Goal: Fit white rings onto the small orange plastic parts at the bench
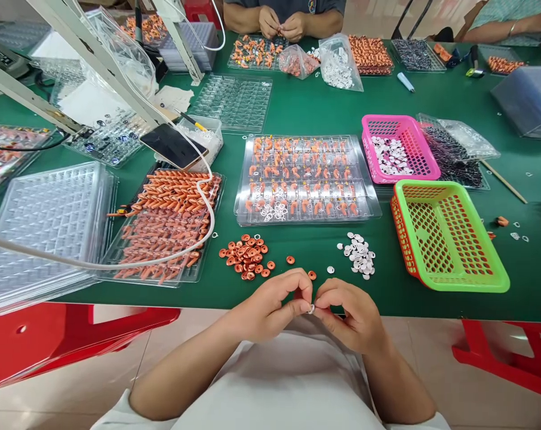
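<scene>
At the table's near edge, my left hand (282,306) and my right hand (353,310) meet fingertip to fingertip. Both pinch one small white piece (311,309), mostly covered by the fingers. Just beyond my left hand lies a loose pile of orange-brown round discs (248,257), with a few single discs to its right. A pile of small white discs (360,255) sits beyond my right hand, and one white disc (330,270) lies apart from it. Farther back, a clear tray (241,209) holds rows of orange parts, with white rings at its front left.
A green basket (498,280) and a pink basket (369,170) stand at right. Trays of orange parts (163,233), stacked clear trays (51,209) and a phone (174,145) are at left, under a white cable (203,197). Across the table another person's hands (282,25) work.
</scene>
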Motion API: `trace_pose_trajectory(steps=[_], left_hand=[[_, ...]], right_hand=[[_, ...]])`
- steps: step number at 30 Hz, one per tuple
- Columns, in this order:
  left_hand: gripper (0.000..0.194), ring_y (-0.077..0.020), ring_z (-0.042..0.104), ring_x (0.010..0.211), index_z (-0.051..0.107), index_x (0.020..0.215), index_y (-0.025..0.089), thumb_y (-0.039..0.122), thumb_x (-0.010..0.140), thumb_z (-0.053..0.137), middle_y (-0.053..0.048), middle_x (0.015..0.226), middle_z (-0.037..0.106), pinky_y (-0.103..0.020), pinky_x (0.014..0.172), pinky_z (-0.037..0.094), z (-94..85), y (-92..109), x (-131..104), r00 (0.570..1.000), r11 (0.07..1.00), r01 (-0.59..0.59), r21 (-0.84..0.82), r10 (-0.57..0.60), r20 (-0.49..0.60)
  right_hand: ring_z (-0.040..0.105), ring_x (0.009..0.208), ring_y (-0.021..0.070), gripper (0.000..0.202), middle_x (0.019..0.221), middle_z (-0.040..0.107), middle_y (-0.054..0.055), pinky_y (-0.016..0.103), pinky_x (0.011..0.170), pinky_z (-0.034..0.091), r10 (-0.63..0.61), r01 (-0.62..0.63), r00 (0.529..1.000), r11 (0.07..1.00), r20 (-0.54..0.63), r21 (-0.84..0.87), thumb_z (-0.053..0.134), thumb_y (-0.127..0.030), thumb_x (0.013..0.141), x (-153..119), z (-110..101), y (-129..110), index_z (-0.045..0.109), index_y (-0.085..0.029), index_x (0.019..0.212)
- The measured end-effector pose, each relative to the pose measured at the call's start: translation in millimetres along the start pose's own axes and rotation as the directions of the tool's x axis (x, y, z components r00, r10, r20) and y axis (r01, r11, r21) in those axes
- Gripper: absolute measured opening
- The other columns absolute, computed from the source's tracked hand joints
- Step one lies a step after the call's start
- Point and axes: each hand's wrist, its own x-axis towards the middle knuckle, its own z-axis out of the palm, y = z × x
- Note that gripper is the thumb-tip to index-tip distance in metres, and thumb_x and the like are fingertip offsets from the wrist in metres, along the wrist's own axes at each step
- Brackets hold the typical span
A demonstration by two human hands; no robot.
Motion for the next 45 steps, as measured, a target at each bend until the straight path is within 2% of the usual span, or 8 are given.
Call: trace_pose_trajectory(steps=[8, 17, 23, 31, 41, 45], left_hand=[[0.012, -0.0158, 0.052, 0.077, 0.051, 0.087, 0.019, 0.024, 0.097, 0.046, -0.004, 0.084, 0.054, -0.028, 0.07, 0.045, 3.5, -1.2, -2.2, 0.998, 0.999, -0.032, 0.03, 0.033, -0.056], [0.013, -0.0158, 0.06, 0.077, 0.062, 0.082, 0.018, 0.026, 0.092, 0.061, -0.005, 0.081, 0.064, -0.029, 0.075, 0.05, -0.6, 1.7, 3.8, 0.999, 0.997, -0.009, -0.074, 0.007, -0.032], [0.01, -0.0157, 0.06, 0.078, 0.063, 0.083, 0.019, 0.021, 0.092, 0.06, -0.004, 0.08, 0.065, -0.028, 0.075, 0.049, -0.6, 1.7, 4.4, 1.0, 0.995, -0.029, -0.094, 0.028, -0.01], [0.011, -0.0166, 0.06, 0.078, 0.063, 0.083, 0.019, 0.02, 0.092, 0.059, -0.005, 0.079, 0.065, -0.028, 0.074, 0.049, -1.7, 2.3, 3.1, 0.999, 0.995, -0.046, -0.087, 0.047, 0.009], [0.011, -0.0147, 0.055, 0.078, 0.056, 0.086, 0.018, 0.017, 0.095, 0.051, -0.005, 0.082, 0.061, -0.026, 0.072, 0.046, -1.2, 0.0, -0.6, 0.994, 0.995, -0.083, -0.046, 0.086, 0.061], [0.009, -0.0136, 0.053, 0.076, 0.054, 0.088, 0.017, 0.017, 0.095, 0.049, -0.004, 0.084, 0.058, -0.025, 0.069, 0.045, 2.5, -1.9, -2.5, 0.997, 0.997, -0.074, -0.033, 0.075, 0.023]], right_hand=[[0.061, 0.072, 0.0162, 0.021, 0.082, 0.065, 0.003, 0.029, 0.063, 0.053, -0.055, 0.053, 0.997, 0.998, -0.047, -0.028, 0.059, -0.008, 0.087, -4.2, 2.9, 3.8, 0.059, -0.024, 0.1], [0.065, 0.077, 0.0173, 0.021, 0.085, 0.069, 0.003, 0.032, 0.068, 0.055, -0.054, 0.052, 0.998, 0.995, 0.021, 0.081, 0.059, -0.011, 0.089, -6.0, -2.4, 9.9, 0.061, -0.027, 0.104], [0.066, 0.078, 0.0173, 0.019, 0.087, 0.069, 0.004, 0.031, 0.068, 0.055, -0.04, 0.035, 0.999, 0.992, 0.037, 0.123, 0.061, -0.013, 0.09, -6.9, -2.6, 11.9, 0.061, -0.026, 0.104], [0.064, 0.081, 0.0169, 0.027, 0.088, 0.069, 0.003, 0.031, 0.07, 0.054, -0.059, 0.051, 0.997, 0.984, 0.044, 0.168, 0.064, -0.007, 0.086, -5.5, -0.6, 12.7, 0.061, -0.026, 0.105], [0.063, 0.079, 0.0164, 0.021, 0.087, 0.07, 0.004, 0.03, 0.069, 0.052, -0.066, 0.06, 0.997, 0.982, 0.03, 0.177, 0.062, -0.008, 0.088, -5.9, 3.1, 13.5, 0.062, -0.024, 0.101], [0.061, 0.075, 0.0156, 0.023, 0.085, 0.068, 0.003, 0.029, 0.067, 0.05, -0.047, 0.045, 0.999, 0.982, 0.008, 0.182, 0.063, -0.006, 0.086, -5.8, 4.5, 11.8, 0.062, -0.023, 0.101]])
